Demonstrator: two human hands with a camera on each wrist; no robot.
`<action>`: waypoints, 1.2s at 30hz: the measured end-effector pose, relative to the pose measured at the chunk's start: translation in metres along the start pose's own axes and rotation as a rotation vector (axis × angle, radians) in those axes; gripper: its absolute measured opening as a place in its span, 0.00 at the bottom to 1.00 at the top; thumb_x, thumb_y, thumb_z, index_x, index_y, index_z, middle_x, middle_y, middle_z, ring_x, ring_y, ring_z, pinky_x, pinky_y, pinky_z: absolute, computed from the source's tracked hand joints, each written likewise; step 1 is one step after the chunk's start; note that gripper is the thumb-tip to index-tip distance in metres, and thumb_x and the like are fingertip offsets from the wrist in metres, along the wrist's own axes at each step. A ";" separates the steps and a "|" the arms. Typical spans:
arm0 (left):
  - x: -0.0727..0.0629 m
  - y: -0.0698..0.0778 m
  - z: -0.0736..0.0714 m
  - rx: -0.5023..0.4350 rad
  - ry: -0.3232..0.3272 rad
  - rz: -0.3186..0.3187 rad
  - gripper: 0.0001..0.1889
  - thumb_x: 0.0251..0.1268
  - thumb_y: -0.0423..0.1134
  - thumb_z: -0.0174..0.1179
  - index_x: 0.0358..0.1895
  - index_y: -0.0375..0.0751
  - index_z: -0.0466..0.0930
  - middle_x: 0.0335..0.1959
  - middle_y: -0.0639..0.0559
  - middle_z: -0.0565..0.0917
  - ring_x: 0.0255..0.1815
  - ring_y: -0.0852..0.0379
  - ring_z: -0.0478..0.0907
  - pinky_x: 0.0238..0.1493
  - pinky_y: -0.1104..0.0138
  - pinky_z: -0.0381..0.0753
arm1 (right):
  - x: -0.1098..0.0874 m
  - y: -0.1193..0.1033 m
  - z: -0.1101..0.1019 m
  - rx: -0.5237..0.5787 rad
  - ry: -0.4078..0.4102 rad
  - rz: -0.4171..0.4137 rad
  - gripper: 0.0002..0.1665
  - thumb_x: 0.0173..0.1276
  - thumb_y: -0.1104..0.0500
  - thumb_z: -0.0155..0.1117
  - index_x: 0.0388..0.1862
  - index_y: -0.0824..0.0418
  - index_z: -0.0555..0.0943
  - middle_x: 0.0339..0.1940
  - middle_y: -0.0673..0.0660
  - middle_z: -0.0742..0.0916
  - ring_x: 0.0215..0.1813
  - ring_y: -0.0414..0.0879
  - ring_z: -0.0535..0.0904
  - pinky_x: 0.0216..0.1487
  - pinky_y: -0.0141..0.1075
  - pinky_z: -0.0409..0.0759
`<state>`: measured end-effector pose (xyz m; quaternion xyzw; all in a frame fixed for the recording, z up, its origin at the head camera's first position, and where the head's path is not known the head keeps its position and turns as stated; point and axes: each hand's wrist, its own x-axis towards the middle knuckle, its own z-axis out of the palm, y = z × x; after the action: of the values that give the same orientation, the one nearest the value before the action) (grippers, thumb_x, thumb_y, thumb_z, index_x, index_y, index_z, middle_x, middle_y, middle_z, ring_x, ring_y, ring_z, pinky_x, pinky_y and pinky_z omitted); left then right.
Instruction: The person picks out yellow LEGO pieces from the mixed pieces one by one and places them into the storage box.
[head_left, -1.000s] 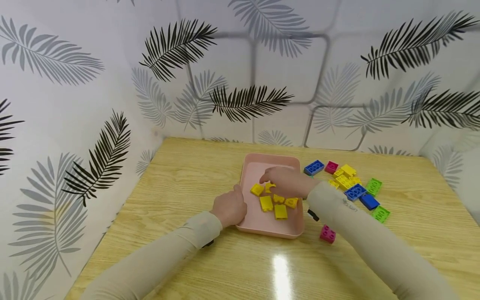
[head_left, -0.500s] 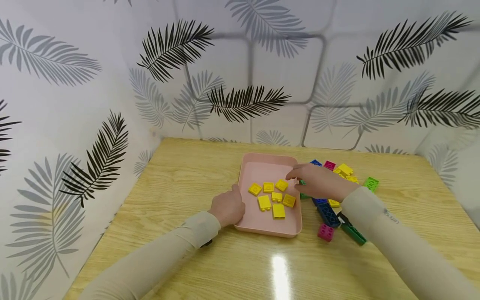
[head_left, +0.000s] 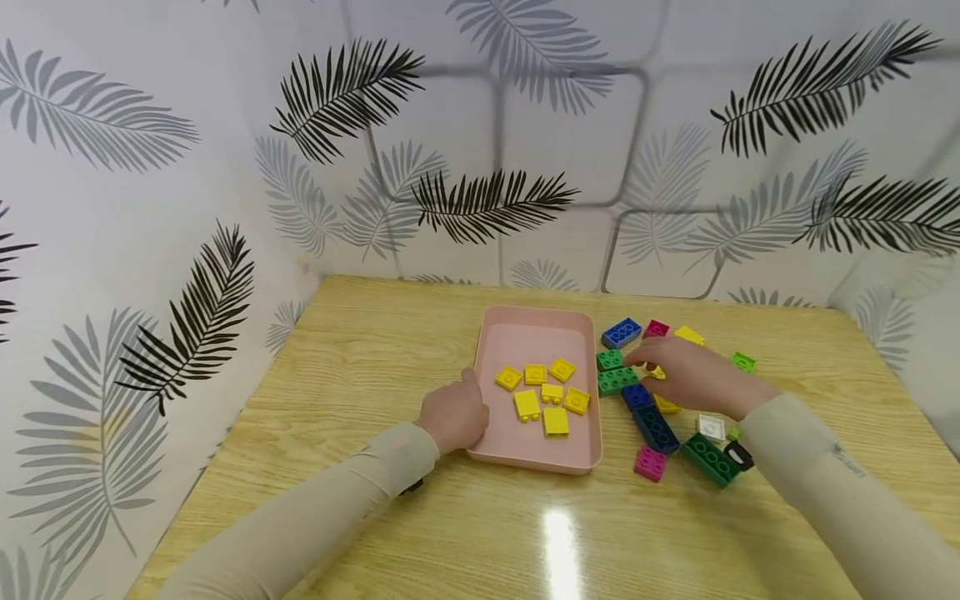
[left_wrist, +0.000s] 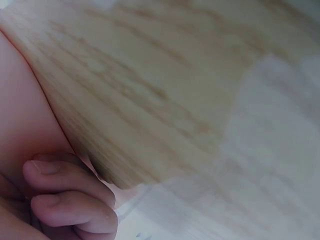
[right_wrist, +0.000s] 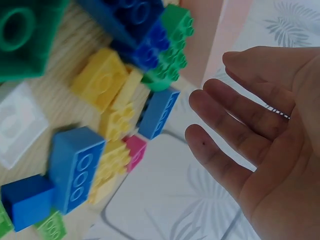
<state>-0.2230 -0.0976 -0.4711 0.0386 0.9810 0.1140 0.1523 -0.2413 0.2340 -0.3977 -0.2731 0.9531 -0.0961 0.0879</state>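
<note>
My left hand [head_left: 453, 414] grips the left rim of the pink tray [head_left: 525, 343]; rightward, my empty right hand [head_left: 697, 375], fingers loosely parted, hovers over the yellow building bricks [right_wrist: 115, 122] on the wooden table [head_left: 390, 350], partly hiding them.

Small indoor corner; home or makeshift booth, cannot tell which. Wood-grain tabletop [head_left: 360, 358] meets a far wall [head_left: 566, 158] printed with black and grey fronds over rounded panel outlines. Similar fronds on the left wall [head_left: 67, 208], alongside the table. Bright glare streak [head_left: 558, 550] on the near tabletop. Plastic toy bricks [head_left: 656, 428], right: playroom touch.
</note>
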 end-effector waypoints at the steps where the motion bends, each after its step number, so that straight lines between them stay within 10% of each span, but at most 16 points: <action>1: 0.000 0.000 0.000 -0.003 -0.001 -0.002 0.35 0.75 0.44 0.50 0.77 0.29 0.51 0.22 0.49 0.79 0.20 0.54 0.76 0.21 0.65 0.71 | -0.002 0.002 0.001 0.001 -0.003 0.008 0.21 0.68 0.63 0.68 0.59 0.62 0.82 0.56 0.61 0.86 0.56 0.58 0.83 0.56 0.54 0.81; 36: -0.002 -0.002 0.001 -0.003 0.029 0.032 0.35 0.74 0.44 0.51 0.76 0.27 0.53 0.20 0.49 0.78 0.17 0.55 0.74 0.19 0.65 0.70 | -0.018 0.026 0.032 -0.033 -0.063 0.069 0.17 0.64 0.65 0.72 0.52 0.58 0.84 0.54 0.59 0.85 0.52 0.56 0.83 0.57 0.56 0.79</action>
<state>-0.2214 -0.0998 -0.4718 0.0524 0.9822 0.1187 0.1361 -0.2326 0.2611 -0.4321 -0.2446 0.9602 -0.0685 0.1165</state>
